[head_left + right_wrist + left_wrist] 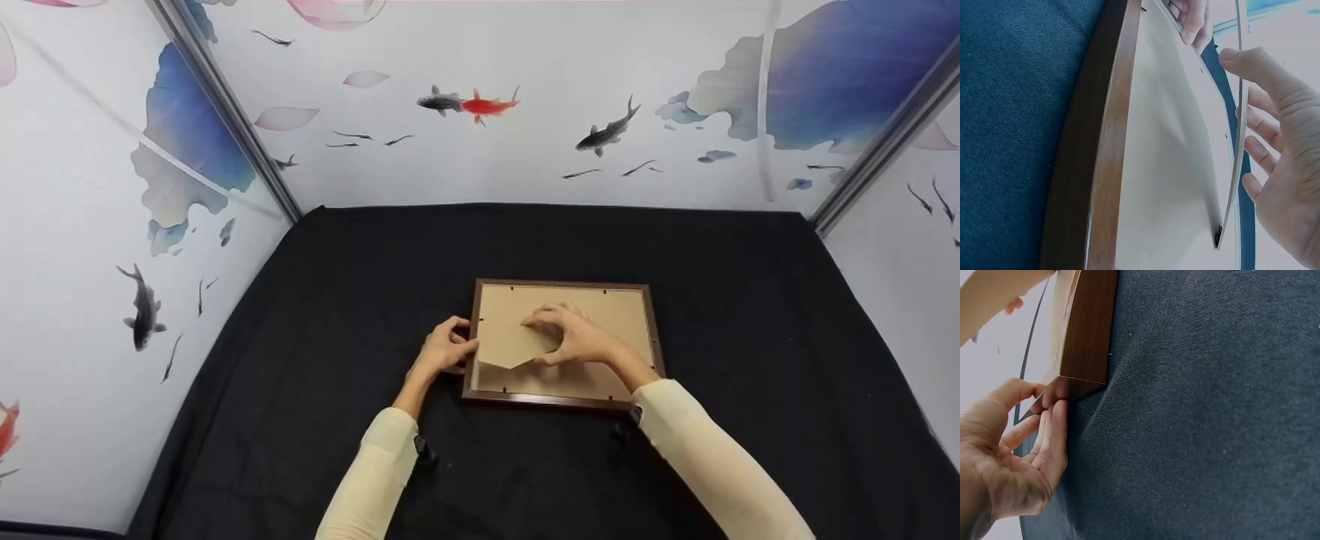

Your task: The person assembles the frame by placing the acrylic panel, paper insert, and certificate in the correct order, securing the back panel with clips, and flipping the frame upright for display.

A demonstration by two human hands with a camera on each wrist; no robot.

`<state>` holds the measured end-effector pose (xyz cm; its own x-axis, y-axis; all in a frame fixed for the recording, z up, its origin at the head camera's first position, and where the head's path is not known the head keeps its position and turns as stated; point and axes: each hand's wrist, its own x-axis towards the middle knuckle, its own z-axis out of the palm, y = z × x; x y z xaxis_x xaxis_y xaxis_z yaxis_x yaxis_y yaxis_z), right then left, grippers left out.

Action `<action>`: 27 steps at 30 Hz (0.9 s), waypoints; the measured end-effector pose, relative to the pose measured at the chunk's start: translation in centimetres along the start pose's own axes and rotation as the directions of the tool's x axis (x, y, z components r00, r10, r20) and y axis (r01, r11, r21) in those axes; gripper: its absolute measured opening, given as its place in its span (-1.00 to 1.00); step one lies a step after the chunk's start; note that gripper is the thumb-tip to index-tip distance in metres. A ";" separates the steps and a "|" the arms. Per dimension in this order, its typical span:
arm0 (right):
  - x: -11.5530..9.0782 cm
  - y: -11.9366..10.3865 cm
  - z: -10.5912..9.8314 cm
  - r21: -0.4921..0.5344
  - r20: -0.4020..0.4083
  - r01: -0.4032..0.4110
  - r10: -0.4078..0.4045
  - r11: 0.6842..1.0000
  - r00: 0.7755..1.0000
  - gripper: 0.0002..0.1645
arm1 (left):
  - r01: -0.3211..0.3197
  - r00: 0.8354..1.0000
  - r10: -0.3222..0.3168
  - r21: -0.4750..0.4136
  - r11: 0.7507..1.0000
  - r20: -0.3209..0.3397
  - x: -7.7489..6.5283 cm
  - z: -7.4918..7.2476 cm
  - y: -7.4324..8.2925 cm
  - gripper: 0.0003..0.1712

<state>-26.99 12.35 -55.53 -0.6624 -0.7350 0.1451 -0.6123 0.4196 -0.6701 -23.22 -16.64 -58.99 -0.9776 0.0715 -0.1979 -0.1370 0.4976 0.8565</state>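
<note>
A brown wooden picture frame point(559, 402) lies back side up on the black cloth, its tan backing showing. My left hand point(446, 346) holds the left side of the frame, thumb at the upper edge and fingers against the side wall, as the left wrist view shows. Over the backing, my right hand point(577, 336) holds a tan board flap point(502, 349) tilted up from it, thumb on one side and fingertips on the other. In the right wrist view the flap point(1241, 112) stands nearly edge-on, its lower end by a small black metal piece point(1218, 236).
Small black tabs point(605, 292) line the frame's inner edge. Black cloth point(360, 300) surrounds the frame on all sides. White panels point(510, 165) printed with fish and leaves rise behind and at both sides, joined by grey metal posts point(232, 112).
</note>
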 end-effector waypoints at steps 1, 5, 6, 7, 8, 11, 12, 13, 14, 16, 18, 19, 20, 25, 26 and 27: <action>0.0 0.0 -0.1 0.005 0.001 0.004 -0.004 1.000 1.000 -0.24 | 0.000 1.000 0.000 -0.003 1.000 0.002 0.0 0.0 0.0 -0.50; -0.2 0.1 -0.4 0.029 -0.003 0.008 -0.008 1.000 1.000 -0.22 | 0.014 1.000 -0.014 -0.018 1.000 0.010 0.0 0.1 -0.1 -0.49; -0.2 0.2 -0.5 0.032 -0.005 0.012 -0.012 0.999 1.000 -0.22 | 0.019 1.000 -0.019 -0.024 1.000 0.011 0.0 0.1 -0.1 -0.50; -0.2 0.1 -0.6 0.038 -0.008 0.018 -0.018 0.999 1.000 -0.22 | 0.025 1.000 -0.025 -0.032 0.999 0.013 0.0 0.1 -0.1 -0.49; -0.3 0.1 -0.8 0.040 -0.013 0.024 -0.023 0.999 1.000 -0.22 | 0.032 0.999 -0.031 -0.039 0.999 0.015 0.0 0.1 -0.1 -0.49; -0.3 -0.2 -1.1 0.049 -0.037 0.054 -0.052 0.997 0.998 -0.24 | 0.043 0.999 -0.042 -0.049 0.998 0.014 0.1 0.0 0.1 -0.49; -0.3 -0.3 -1.2 0.057 -0.047 0.064 -0.061 0.996 0.997 -0.25 | 0.041 0.999 -0.040 -0.046 0.998 0.012 0.1 0.0 0.1 -0.49; -0.4 -0.5 -1.2 0.065 -0.062 0.074 -0.070 0.995 0.996 -0.27 | 0.038 0.999 -0.037 -0.041 0.998 0.012 0.1 0.0 0.1 -0.49; -0.6 -0.6 -1.3 0.074 -0.078 0.084 -0.078 0.994 0.994 -0.28 | 0.034 0.999 -0.034 -0.037 0.999 0.012 0.1 0.0 0.1 -0.49; -0.8 -0.8 -1.4 0.107 -0.115 0.110 -0.097 0.988 0.989 -0.33 | 0.032 0.999 -0.031 -0.037 0.999 0.011 0.1 0.0 0.1 -0.49; -0.9 -1.1 -1.5 0.129 -0.152 0.135 -0.115 0.982 0.982 -0.37 | 0.032 0.999 -0.032 -0.048 0.998 0.013 0.1 0.0 0.1 -0.49; -0.9 -1.2 -1.7 0.133 -0.173 0.150 -0.127 0.980 0.977 -0.39 | 0.033 0.999 -0.032 -0.057 0.998 0.015 0.1 0.0 0.1 -0.49; -0.9 -1.4 -1.8 0.136 -0.194 0.167 -0.139 0.977 0.971 -0.41 | 0.036 0.999 -0.035 -0.063 0.997 0.016 0.1 0.0 0.1 -0.49; -0.9 -3.0 -3.0 0.092 -0.288 0.235 -0.200 0.968 0.936 -0.52 | 0.041 0.999 -0.040 -0.068 0.997 0.014 0.1 0.0 0.1 -0.52; -1.0 -3.3 -3.3 0.088 -0.301 0.244 -0.208 0.966 0.931 -0.55 | 0.043 0.999 -0.042 -0.064 0.997 0.014 0.2 0.1 0.1 -0.52; -1.0 -3.5 -3.5 0.083 -0.314 0.255 -0.218 0.963 0.924 -0.57 | 0.043 0.999 -0.043 -0.061 0.997 0.013 0.2 0.1 0.2 -0.52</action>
<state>-25.70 13.47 -50.80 -0.6142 -0.6031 0.5088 -0.7231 0.1720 -0.6690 -23.41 -16.49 -58.92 -0.9687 0.0615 -0.2406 -0.1889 0.4462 0.8748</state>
